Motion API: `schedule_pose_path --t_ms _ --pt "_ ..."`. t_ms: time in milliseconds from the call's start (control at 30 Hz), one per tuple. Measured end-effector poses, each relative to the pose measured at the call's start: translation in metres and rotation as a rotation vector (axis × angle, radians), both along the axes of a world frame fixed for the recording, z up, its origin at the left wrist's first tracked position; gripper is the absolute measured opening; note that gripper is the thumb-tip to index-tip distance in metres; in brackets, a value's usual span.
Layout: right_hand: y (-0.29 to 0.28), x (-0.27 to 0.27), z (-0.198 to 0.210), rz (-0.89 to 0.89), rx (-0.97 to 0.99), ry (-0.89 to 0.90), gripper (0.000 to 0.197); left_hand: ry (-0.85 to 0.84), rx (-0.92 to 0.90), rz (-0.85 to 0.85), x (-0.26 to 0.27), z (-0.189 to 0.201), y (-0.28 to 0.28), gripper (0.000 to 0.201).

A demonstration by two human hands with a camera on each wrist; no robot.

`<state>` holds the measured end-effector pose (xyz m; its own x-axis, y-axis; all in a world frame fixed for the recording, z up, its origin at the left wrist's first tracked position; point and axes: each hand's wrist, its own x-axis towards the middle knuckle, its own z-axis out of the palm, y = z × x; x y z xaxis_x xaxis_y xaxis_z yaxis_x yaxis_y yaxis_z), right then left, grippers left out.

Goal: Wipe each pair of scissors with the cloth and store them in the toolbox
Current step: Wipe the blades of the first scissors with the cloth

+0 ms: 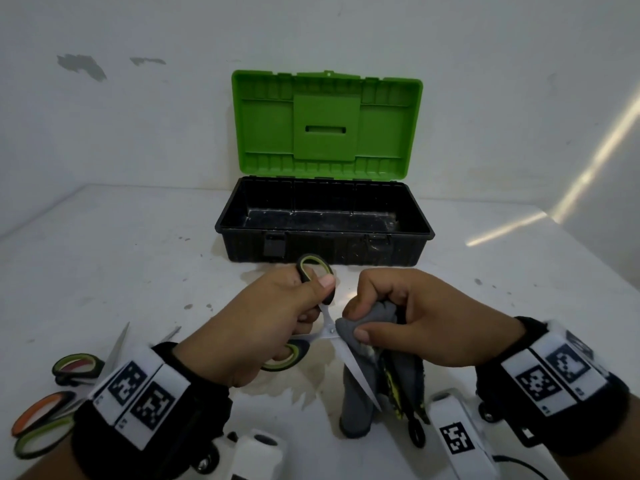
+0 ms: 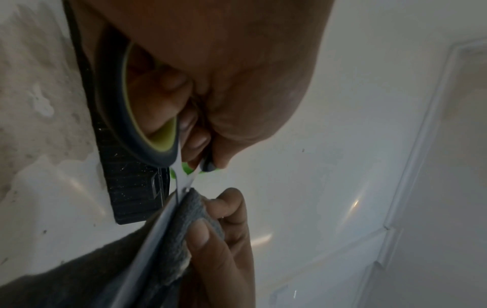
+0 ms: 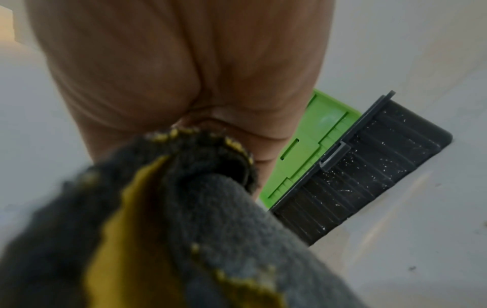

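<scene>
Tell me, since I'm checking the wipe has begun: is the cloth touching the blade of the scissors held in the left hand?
Touching. The left wrist view shows the grey cloth pressed against the scissors blade just below the pivot, pinched there by the right hand.

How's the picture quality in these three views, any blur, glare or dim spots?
Head view: dim overall, a bright streak of light glares across the table and wall at right, and the edges bow from the wide lens. Left wrist view: the scissors are fairly sharp, the lower left corner dark. Right wrist view: the cloth up close is blurred, the toolbox behind it sharper.
</scene>
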<state>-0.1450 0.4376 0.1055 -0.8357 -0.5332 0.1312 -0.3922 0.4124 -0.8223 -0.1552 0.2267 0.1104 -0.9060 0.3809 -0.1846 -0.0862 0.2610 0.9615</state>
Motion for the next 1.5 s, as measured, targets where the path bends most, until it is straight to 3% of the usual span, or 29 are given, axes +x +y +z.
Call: schedule_pose_path --t_ms 433,600,767,900,1033,1100,1167,1233,1300,1500 --pt "0.016 0.005 0.002 0.017 -0.078 -0.016 0.019 0.060 -0.004 -0.010 0.000 0.000 -0.001 0.037" --pt "0.031 0.008 0.007 -0.006 -0.059 0.001 0.017 0.034 0.046 -0.007 -0.003 0.001 -0.007 0.043" --pt "0.065 -0.001 0.008 -0.256 -0.030 0.053 0.011 0.001 0.188 0.225 -0.011 -0.002 -0.019 0.031" --pt "0.093 -0.011 -0.002 -0.493 0.165 -0.003 0.008 -0.022 0.404 0.357 -0.019 -0.007 -0.025 0.023" --pt "0.100 -0.022 -0.018 -0.533 0.466 -0.092 0.008 -0.083 0.590 0.430 -0.018 -0.010 -0.006 0.024" --pt "0.100 -0.025 -0.024 -0.580 0.620 -0.024 0.013 -0.122 0.684 0.444 -0.018 -0.011 0.005 0.022" --pt "0.095 -0.023 -0.025 -0.649 0.671 0.170 0.019 -0.154 0.766 0.448 -0.018 -0.012 0.014 0.019" --pt "0.079 -0.014 -0.018 -0.656 0.587 0.357 0.026 -0.178 0.846 0.443 -0.019 -0.013 0.021 0.017" --pt "0.053 -0.001 -0.008 -0.625 0.449 0.367 0.023 -0.199 0.915 0.435 -0.020 -0.012 0.028 0.012" --pt "-0.023 0.023 0.004 -0.466 -0.023 -0.097 0.027 -0.205 0.983 0.431 -0.017 -0.015 0.045 0.016"
